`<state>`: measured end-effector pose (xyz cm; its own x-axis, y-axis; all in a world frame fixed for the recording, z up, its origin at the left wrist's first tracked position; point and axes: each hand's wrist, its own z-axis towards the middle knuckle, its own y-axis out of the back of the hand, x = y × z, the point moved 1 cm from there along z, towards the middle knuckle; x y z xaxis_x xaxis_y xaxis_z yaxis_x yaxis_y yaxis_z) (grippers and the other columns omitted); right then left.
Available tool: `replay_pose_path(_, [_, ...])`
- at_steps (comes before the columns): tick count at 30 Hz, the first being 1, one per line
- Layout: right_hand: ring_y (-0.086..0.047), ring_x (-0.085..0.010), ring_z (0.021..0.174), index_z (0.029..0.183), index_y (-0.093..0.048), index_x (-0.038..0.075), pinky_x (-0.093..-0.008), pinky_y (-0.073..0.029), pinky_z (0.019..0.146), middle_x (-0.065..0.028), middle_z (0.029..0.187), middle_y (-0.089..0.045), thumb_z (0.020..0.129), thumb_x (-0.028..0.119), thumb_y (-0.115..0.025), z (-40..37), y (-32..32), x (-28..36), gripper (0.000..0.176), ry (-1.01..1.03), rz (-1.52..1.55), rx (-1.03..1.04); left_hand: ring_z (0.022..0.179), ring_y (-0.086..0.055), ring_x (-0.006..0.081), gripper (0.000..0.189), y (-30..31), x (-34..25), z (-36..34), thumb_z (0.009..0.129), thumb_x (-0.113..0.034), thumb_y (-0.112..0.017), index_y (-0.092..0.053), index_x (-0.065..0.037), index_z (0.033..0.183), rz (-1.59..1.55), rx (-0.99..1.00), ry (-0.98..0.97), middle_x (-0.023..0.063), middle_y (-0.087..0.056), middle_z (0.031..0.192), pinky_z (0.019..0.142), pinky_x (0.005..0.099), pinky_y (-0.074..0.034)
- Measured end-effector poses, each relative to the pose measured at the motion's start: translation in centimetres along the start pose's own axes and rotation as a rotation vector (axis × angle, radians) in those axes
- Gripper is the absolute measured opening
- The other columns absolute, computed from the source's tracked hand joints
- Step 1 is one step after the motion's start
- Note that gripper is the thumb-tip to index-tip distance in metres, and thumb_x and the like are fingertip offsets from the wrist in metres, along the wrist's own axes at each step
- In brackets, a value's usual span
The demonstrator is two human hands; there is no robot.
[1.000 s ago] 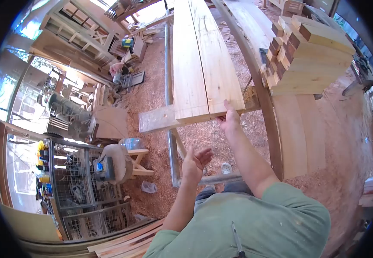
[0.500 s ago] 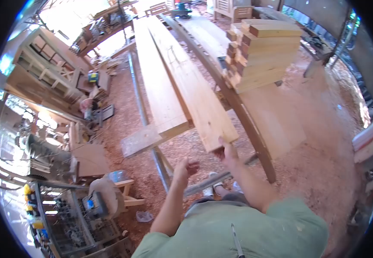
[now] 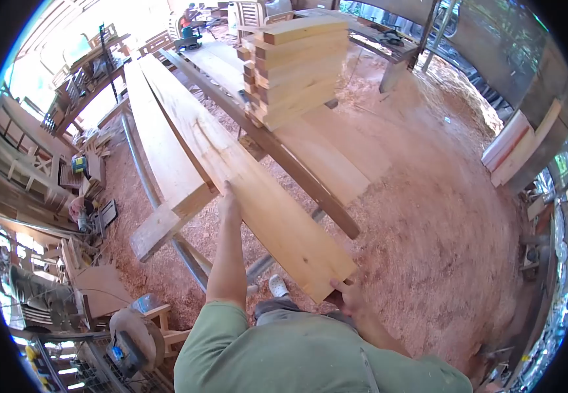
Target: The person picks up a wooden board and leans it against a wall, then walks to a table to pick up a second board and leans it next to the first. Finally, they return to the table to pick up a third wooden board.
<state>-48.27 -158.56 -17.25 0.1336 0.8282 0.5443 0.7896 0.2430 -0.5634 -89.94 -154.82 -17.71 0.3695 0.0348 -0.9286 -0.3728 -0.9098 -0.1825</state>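
Note:
A long pale wooden plank (image 3: pixel 258 196) slants from the far left toward my body, its near end reaching out past the supports. My right hand (image 3: pixel 348 298) is closed on that near end, thumb on top and the other fingers mostly hidden beneath. Along the plank's left edge, my left hand (image 3: pixel 229 202) grips farther up, with its fingers partly out of sight under the wood. A second thick plank (image 3: pixel 169 157) lies beside it on the left, over a short crosswise block (image 3: pixel 159 230).
A dark wooden rail (image 3: pixel 297 173) runs along the right of the planks. Beyond it stands a stack of boards (image 3: pixel 303 72) on a flat panel (image 3: pixel 336 160). A metal pipe (image 3: pixel 141 164) slopes along the left. Wood shavings (image 3: pixel 428 249) cover the floor.
The plank has come toward me and to the right, its near end extending farther out. My left hand, free before, now holds its left edge. The view has turned right.

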Motion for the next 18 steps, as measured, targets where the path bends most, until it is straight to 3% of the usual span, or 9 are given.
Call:
replay_pose_path(2, [-0.059,-0.0309,0.107,0.132,-0.043,0.008,-0.0483,-0.052,0.086,-0.0109,0.123,-0.056,0.088,0.017,-0.062,-1.1,2.5,0.7,0.049,-0.041,-0.004,0.028,0.098,-0.063,0.0264,0.067,-0.8,-0.1,-2.6,0.095,-0.046,-0.048,-0.048,0.015,0.122,0.087,-0.107,-0.008,0.0208,-0.061,0.114,0.081,0.0350,-0.051])
replay_pose_path(4, [-0.057,-0.0282,0.106,0.129,-0.045,0.006,-0.0405,-0.051,0.085,-0.0113,0.121,-0.056,0.088,0.016,-0.062,-2.7,5.7,2.1,0.045,0.102,-0.216,-0.159,0.095,-0.063,0.0268,0.067,-1.1,2.6,-3.5,0.095,-0.046,-0.048,-0.048,0.015,0.121,0.009,-0.053,0.001,0.0222,-0.061,0.113,0.080,0.0356,-0.052])
replay_pose_path(6, [-0.054,-0.0235,0.107,0.126,-0.048,0.002,-0.0341,-0.047,0.085,-0.0110,0.118,-0.056,0.087,0.015,-0.062,-5.8,6.4,5.0,0.043,0.628,-0.741,-0.538,0.093,-0.064,0.0273,0.067,-0.8,5.3,-7.0,0.094,-0.047,-0.048,-0.048,0.016,0.121,-0.060,-0.011,0.023,0.0236,-0.061,0.112,0.080,0.0363,-0.052])
replay_pose_path(8, [-0.052,-0.0207,0.110,0.123,-0.050,0.000,-0.0339,-0.044,0.090,-0.0112,0.117,-0.056,0.085,0.015,-0.064,-7.8,7.4,8.3,0.043,0.698,-0.570,-0.590,0.088,-0.065,0.0279,0.066,-2.4,6.0,-11.9,0.095,-0.047,-0.048,-0.050,0.016,0.117,0.048,-0.102,0.039,0.0245,-0.062,0.108,0.078,0.0359,-0.052])
replay_pose_path(10, [-0.049,-0.0256,0.115,0.125,-0.048,-0.002,-0.0371,-0.042,0.095,-0.0167,0.123,-0.052,0.087,0.020,-0.062,-7.0,9.2,10.1,0.047,0.844,-0.745,-0.473,0.090,-0.064,0.0275,0.065,-3.0,8.9,-15.2,0.095,-0.048,-0.047,-0.051,0.015,0.114,0.052,-0.101,0.031,0.0224,-0.062,0.105,0.079,0.0361,-0.052])
replay_pose_path(14, [-0.057,-0.0318,0.106,0.120,-0.053,-0.003,-0.0378,-0.044,0.092,-0.0222,0.111,-0.059,0.081,0.021,-0.067,-4.2,3.3,12.1,0.047,1.054,-1.197,-0.090,0.097,-0.062,0.0261,0.066,-6.6,8.5,-28.5,0.094,-0.052,-0.045,-0.053,0.010,0.115,-0.005,-0.008,0.104,0.0202,-0.061,0.111,0.082,0.0366,-0.051])
replay_pose_path(15, [-0.057,-0.0343,0.103,0.116,-0.053,-0.004,-0.0405,-0.045,0.092,-0.0224,0.109,-0.059,0.081,0.025,-0.067,-2.5,1.7,12.0,0.047,1.015,-1.243,0.020,0.098,-0.062,0.0255,0.066,-7.0,9.6,-30.8,0.094,-0.053,-0.045,-0.054,0.009,0.116,-0.026,-0.006,0.135,0.0193,-0.060,0.112,0.082,0.0362,-0.051])
replay_pose_path(16, [-0.058,-0.0367,0.101,0.112,-0.053,-0.005,-0.0433,-0.045,0.091,-0.0227,0.107,-0.059,0.081,0.029,-0.067,-0.6,0.0,11.6,0.048,0.975,-1.288,0.133,0.101,-0.061,0.0245,0.065,-5.2,15.0,-29.4,0.094,-0.051,-0.046,-0.051,0.007,0.122,0.202,-0.037,0.256,0.0176,-0.061,0.112,0.085,0.0361,-0.050])
replay_pose_path(18, [-0.058,-0.0330,0.103,0.113,-0.053,-0.005,-0.0407,-0.045,0.090,-0.0217,0.108,-0.060,0.081,0.031,-0.067,4.0,-2.0,10.5,0.050,0.932,-1.394,0.045,0.111,-0.057,0.0269,0.062,-5.8,11.8,-36.6,0.095,-0.046,-0.046,-0.041,0.004,0.132,-0.014,0.209,0.422,0.0175,-0.056,0.122,0.094,0.0389,-0.046])
